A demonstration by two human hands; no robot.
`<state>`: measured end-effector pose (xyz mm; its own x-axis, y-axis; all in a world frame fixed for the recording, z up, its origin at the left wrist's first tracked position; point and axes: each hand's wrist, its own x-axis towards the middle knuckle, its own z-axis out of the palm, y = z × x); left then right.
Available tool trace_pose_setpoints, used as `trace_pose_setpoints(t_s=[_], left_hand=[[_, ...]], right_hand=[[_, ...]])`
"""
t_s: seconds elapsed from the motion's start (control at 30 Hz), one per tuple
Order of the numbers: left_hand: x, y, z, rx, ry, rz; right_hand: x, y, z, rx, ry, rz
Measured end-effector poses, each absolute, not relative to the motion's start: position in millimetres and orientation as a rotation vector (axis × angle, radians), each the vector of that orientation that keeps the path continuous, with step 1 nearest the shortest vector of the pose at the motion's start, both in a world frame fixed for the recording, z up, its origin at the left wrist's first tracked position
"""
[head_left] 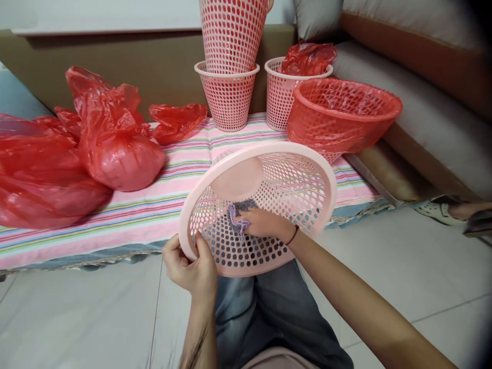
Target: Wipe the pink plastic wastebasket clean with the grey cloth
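Observation:
A pink perforated plastic basket (330,189) is tilted above my lap, its wide mouth facing me. My left hand (194,266) grips its rim at the lower left, thumb inside and fingers outside. Inside the basket, my right hand (265,223) presses a grey and purple cloth (239,218) against the holed wall. Part of the cloth and some fingertips are hidden under that hand.
Red plastic bags (119,159) lie on the striped bench cover (172,205) at left. Behind stand stacked pink baskets (230,97), another basket (277,100) holding a red bag, and a basket lined with red plastic (330,128). Cushions (407,102) are piled at right.

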<state>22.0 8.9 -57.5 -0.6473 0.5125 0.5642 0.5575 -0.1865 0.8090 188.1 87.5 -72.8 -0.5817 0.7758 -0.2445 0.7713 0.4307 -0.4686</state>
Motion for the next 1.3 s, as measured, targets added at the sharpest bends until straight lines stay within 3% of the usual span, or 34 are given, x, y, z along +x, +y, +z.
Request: trace_pose_setpoints(t_s=[0.67,1.07,1.17,1.3], left_hand=[[21.9,-0.4,-70.1,-1.321,-2.053,-1.839],[9.1,10.2,-47.9,-1.601,-1.845,-1.764],[2.9,14.5,-30.8,-1.744,-1.765,-1.663],[1.8,21.0,-6.0,-1.979,-1.623,-1.553]], right_hand=[[204.4,-63.0,-37.8,-1.371,-2.384,1.227],[238.1,-90.9,-4.3,-1.193,-1.884,1.783],[244.3,-70.5,4.2,-1.132,-1.800,1.620],[235.7,-6.9,-5.8,-1.214,-1.983,0.969]])
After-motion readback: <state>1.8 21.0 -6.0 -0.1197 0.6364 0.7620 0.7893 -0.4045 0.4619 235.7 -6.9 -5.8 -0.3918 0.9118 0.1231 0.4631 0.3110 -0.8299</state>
